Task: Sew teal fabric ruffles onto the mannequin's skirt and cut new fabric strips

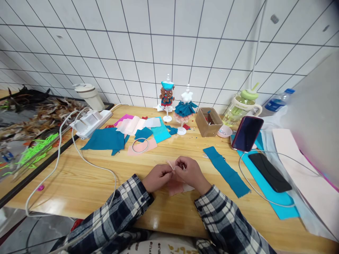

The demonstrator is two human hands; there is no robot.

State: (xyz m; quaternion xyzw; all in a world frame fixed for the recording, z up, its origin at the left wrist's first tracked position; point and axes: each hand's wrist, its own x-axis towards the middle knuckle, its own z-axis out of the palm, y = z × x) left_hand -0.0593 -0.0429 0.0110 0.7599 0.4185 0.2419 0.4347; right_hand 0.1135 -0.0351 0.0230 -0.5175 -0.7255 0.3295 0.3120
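Observation:
A strip of thin pink material (176,187), paper or cloth, hangs between my hands just above the table. My left hand (159,176) pinches its upper edge from the left. Close against it, my right hand (191,172) pinches the same edge, where the material looks gathered into small folds. The fingertips nearly meet, and they hide part of the folds. To the right lies a long teal strip (227,171). Farther back stand two small white dress forms: one wears a teal and pink ruffled skirt (184,108), the other a brown and teal outfit (166,94).
Teal pieces (104,139), pink sheets and a tape ring (140,145) lie at the back left. A small cardboard box (209,121), pink dish (224,131), drink jug (239,106), propped phone (247,134) and black phone (270,172) are right. A white cable (106,168) crosses the left side.

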